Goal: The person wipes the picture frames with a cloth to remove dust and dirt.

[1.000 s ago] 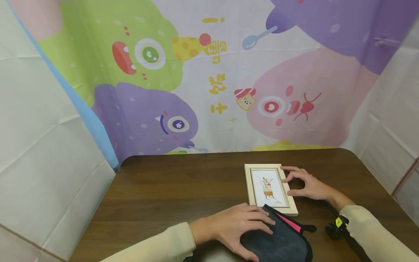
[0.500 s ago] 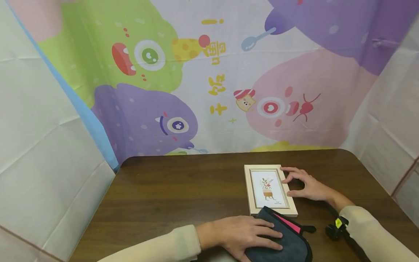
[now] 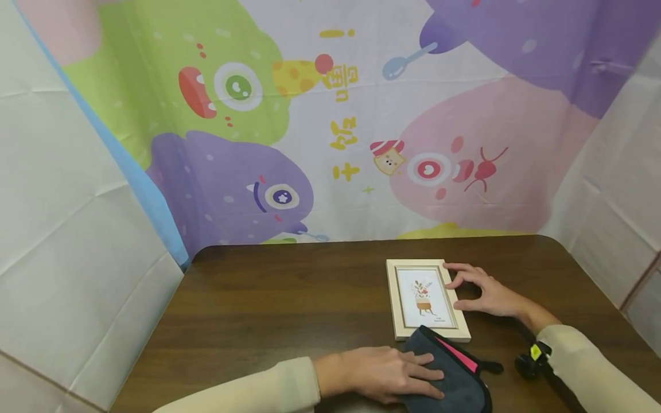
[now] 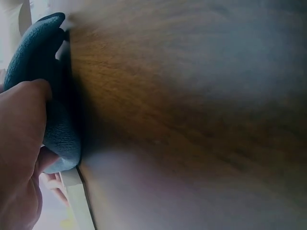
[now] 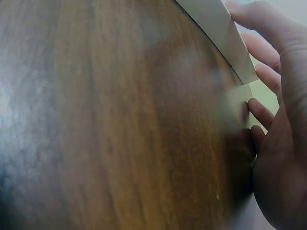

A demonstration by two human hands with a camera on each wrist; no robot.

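Observation:
A picture frame (image 3: 391, 298) with a pale wooden border lies face up on the table, showing a print of a potted plant. My right hand (image 3: 488, 292) holds its right side, thumb and curled fingers at the edge and upper corner. Below it, a folded cleaning cloth (image 3: 454, 373) overlaps the frame's lower edge; it is dark grey with black trim, a pink inner side and a black loop. My left hand (image 3: 379, 373) grips the cloth from its left, fingers on top. In the left wrist view, the thumb presses against the fuzzy cloth (image 4: 62, 129).
The dark wooden table (image 3: 279, 292) has rounded far corners. A cartoon-printed curtain (image 3: 351, 201) hangs behind it, with pale sheets (image 3: 77, 229) at both sides. A black camera (image 3: 529, 361) is strapped at the right wrist.
My left hand has slid slightly down and right over the cloth, its spread fingers drawing closer together and the thumb going out of sight. The right hand and picture frame stay put.

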